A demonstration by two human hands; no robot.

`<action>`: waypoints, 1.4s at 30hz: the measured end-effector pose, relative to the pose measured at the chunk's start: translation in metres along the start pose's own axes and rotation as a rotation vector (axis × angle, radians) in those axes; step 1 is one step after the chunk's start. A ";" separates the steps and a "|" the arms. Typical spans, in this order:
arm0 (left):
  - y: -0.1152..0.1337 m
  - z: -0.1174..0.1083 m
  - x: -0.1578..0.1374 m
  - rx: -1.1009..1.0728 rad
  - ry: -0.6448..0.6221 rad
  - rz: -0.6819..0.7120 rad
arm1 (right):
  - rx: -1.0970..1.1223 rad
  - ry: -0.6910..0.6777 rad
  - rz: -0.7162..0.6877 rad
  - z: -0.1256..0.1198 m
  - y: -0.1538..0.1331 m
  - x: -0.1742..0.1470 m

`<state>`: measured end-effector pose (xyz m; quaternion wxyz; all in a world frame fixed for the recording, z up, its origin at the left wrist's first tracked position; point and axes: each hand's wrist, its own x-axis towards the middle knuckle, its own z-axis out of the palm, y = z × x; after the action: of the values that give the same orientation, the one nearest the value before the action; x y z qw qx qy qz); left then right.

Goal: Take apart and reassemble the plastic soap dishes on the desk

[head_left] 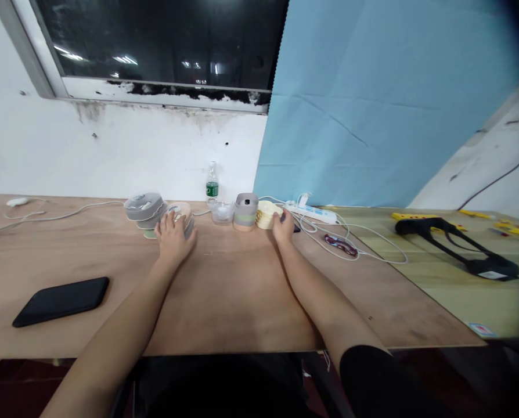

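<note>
My left hand [172, 235] reaches over a round, pale clear-sided container [181, 211], its fingers curved over the top and left and its thumb along the right side. Touching that container on the left is a stack of grey lidded containers [145, 204] with a green piece at the bottom. My right hand [283, 225] grips the right side of a stack of pale yellow, wavy-edged cups [266, 213]; its fingertips are partly hidden. Between the hands stand a clear plastic bowl [222, 213] and a grey and beige banded container [245, 212].
A plastic bottle [212, 183] stands by the wall. A black phone-like slab [61, 301] lies front left. Right of my right hand are a power strip [314, 212], loose white cables and a dark red patterned item [341, 244]. A black frame-like object [460, 247] lies far right.
</note>
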<state>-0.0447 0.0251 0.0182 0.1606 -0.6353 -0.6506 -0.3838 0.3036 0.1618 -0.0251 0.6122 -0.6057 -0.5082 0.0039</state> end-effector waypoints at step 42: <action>0.024 0.008 -0.017 -0.489 -0.400 0.289 | 0.057 -0.156 -0.557 -0.008 -0.064 -0.045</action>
<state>-0.0171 0.0162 0.0089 -0.0743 -0.8033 -0.4611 -0.3695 0.2480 0.1113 -0.0029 0.5656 -0.4230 -0.7004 -0.1033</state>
